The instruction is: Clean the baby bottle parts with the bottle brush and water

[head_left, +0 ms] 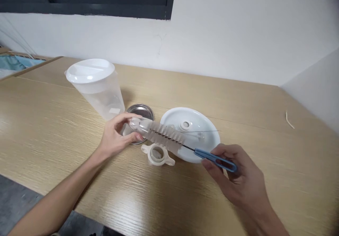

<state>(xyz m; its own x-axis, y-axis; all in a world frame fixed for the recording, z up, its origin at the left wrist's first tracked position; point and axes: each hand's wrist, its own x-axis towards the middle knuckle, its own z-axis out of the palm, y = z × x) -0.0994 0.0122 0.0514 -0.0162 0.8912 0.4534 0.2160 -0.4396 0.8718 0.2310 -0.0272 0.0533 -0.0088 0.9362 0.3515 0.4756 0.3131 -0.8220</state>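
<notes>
My left hand (116,135) is closed around a small clear bottle (144,124), with the thumb below and the fingers above. White bristles of a bottle brush (169,136) reach into the bottle's mouth, and most of the brush head shows outside it. The brush's blue loop handle is pinched between the thumb and fingers of my right hand (238,174). Under the brush stands a whitish two-handled ring (158,154), its opening facing up. Behind the brush lies a white oval dish (205,123) holding a small white ring (186,124) and a clear slender piece (197,135).
A lidded translucent pitcher (97,91) stands at the left. Beside it a round metal tray (141,108) lies partly hidden by my left hand. A thin cream strip (289,120) lies far right on the wooden table (246,98). The wall (225,34) rises behind.
</notes>
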